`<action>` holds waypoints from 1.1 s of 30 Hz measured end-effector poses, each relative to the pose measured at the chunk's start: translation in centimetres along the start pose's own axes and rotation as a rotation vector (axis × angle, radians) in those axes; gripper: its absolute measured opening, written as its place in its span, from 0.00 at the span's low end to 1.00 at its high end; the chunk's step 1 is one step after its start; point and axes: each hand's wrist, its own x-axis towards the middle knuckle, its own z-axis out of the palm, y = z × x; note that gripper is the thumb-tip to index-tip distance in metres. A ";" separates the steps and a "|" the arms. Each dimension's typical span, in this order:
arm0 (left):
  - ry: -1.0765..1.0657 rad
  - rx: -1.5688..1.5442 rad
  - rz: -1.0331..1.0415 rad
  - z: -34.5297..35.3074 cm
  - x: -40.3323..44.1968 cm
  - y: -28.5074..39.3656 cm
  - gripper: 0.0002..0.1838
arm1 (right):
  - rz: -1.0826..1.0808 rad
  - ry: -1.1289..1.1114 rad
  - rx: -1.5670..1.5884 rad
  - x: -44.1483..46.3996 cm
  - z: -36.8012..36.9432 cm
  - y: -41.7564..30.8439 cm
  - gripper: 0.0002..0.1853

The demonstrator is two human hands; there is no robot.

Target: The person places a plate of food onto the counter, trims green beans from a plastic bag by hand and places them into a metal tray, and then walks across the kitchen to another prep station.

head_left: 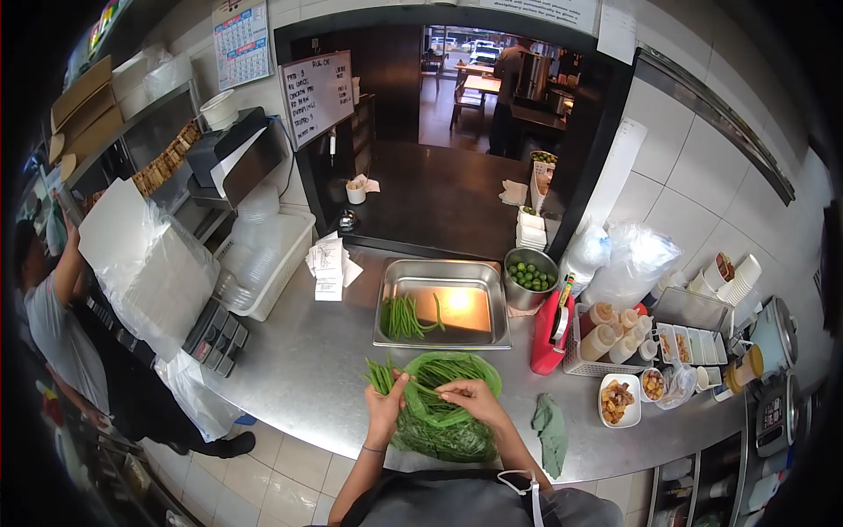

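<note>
My left hand (386, 406) is closed around a small bunch of green beans (379, 376), just left of an open green plastic bag (448, 443). More long green beans (470, 373) fill the bag. Over the bag's opening, my right hand (470, 400) pinches the end of a green bean that stretches toward my left hand. Behind both hands is a rectangular steel tray (474, 334), with a pile of green beans (404, 318) at its left side and one lying apart.
A green cloth (551, 435), a red container (551, 334) and a steel bowl of green limes (530, 274) stand right. Sauce bottles fill a basket (575, 351). Receipts (328, 268) lie left. Another person (79, 351) is at far left; one more is beyond the opening.
</note>
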 end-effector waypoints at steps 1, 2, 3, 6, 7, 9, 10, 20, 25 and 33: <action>-0.001 0.000 -0.002 -0.1 0.0 0.0 0.06 | 0.016 0.001 0.091 -0.1 -0.2 0.1 0.11; -0.012 -0.008 -0.007 0.0 -0.1 0.2 0.06 | 0.018 0.004 0.091 -0.3 -0.4 0.1 0.11; -0.024 -0.016 -0.011 0.0 -0.1 0.3 0.06 | 0.033 0.021 0.063 -0.3 -0.7 -0.2 0.09; -0.040 0.011 -0.005 0.3 -0.4 0.7 0.06 | 0.034 0.052 0.029 -0.3 -1.4 -0.5 0.05; -0.039 0.010 -0.004 0.3 -0.4 0.5 0.06 | 0.019 0.069 0.025 -0.3 -1.5 -0.5 0.03; -0.054 0.009 0.019 0.2 -0.3 0.1 0.05 | -0.018 0.168 0.058 0.1 -1.3 -0.3 0.02; -0.053 0.009 0.020 0.3 -0.3 0.1 0.05 | -0.055 0.269 0.092 0.3 -1.1 -0.3 0.02; -0.005 -0.367 -0.241 0.2 -0.4 0.4 0.07 | -0.080 0.253 0.579 0.4 0.3 -2.8 0.02; 0.072 -0.487 -0.288 -1.5 0.7 -0.4 0.06 | -0.181 -0.131 -0.094 -0.3 0.4 -3.9 0.04; -0.015 -0.659 -0.467 -2.5 1.1 -1.3 0.07 | -0.230 0.189 -0.956 0.4 1.4 -1.5 0.12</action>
